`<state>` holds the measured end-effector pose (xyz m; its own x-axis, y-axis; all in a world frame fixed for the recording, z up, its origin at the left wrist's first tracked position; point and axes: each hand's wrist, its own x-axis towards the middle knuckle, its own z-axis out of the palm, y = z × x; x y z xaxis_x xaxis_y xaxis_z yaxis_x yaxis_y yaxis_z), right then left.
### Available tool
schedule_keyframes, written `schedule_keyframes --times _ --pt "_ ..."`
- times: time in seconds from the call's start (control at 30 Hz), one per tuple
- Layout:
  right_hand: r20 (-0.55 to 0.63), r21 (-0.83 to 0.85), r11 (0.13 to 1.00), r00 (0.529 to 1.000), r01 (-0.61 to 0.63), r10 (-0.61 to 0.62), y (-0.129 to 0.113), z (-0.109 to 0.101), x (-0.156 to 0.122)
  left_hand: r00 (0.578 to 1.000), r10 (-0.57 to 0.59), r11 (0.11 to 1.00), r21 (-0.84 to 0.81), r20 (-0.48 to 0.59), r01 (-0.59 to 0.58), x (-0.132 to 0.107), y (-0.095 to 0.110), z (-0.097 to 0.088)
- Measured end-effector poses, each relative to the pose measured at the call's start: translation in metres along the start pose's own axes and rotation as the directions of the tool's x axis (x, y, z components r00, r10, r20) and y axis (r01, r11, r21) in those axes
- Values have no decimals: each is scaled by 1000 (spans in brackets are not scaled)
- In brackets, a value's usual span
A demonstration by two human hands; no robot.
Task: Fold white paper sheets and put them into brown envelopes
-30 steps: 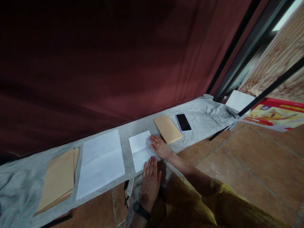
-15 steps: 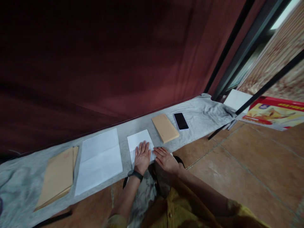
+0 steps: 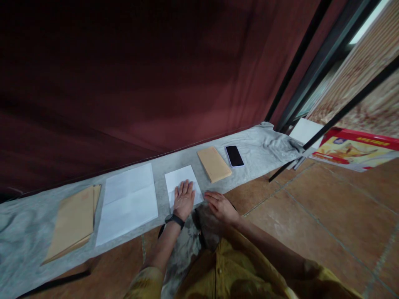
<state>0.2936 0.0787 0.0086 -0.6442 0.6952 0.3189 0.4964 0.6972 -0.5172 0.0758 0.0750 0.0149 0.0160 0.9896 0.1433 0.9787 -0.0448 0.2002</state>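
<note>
A folded white sheet of paper (image 3: pixel 178 175) lies on the cloth-covered bench in front of me. My left hand (image 3: pixel 184 199) presses flat on it, fingers stretched out, with a dark band on the wrist. At the sheet's lower right corner is my right hand (image 3: pixel 220 206), its fingers extended and close together; nothing shows in it. Whether its fingertips touch the paper I cannot tell. Left of the folded sheet lie larger white sheets (image 3: pixel 129 203) with a crease across them. To the right sits a stack of brown envelopes (image 3: pixel 214 164).
More brown envelopes (image 3: pixel 73 220) lie at the bench's left. A phone (image 3: pixel 235 156) with a dark screen rests beyond the right stack. Grey cloth (image 3: pixel 264 145) covers the narrow bench, backed by a dark red curtain (image 3: pixel 174 104). A red and yellow box (image 3: pixel 358 149) stands at right.
My right hand has slid off the paper to its lower right corner. My left hand stays flat on the sheet. The view has shifted slightly.
</note>
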Motion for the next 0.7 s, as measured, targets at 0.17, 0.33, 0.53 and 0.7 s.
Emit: schedule_keyframes --times 0.17,0.33,0.53,0.7 --pt "33 -53 998 999 22 -20 11 0 16 999 -6 1000 -23 -42 5 -14 0 -6" --pt "126 -91 993 990 75 -63 10 8 25 990 -11 997 -79 -139 0 -59 -20 -10" --pt "113 -28 999 993 38 -35 12 19 33 981 -85 988 -140 -173 61 -106 -47 -6" --pt "67 71 997 998 -6 1 15 22 42 986 -100 983 -168 -132 77 -107 -44 -8"
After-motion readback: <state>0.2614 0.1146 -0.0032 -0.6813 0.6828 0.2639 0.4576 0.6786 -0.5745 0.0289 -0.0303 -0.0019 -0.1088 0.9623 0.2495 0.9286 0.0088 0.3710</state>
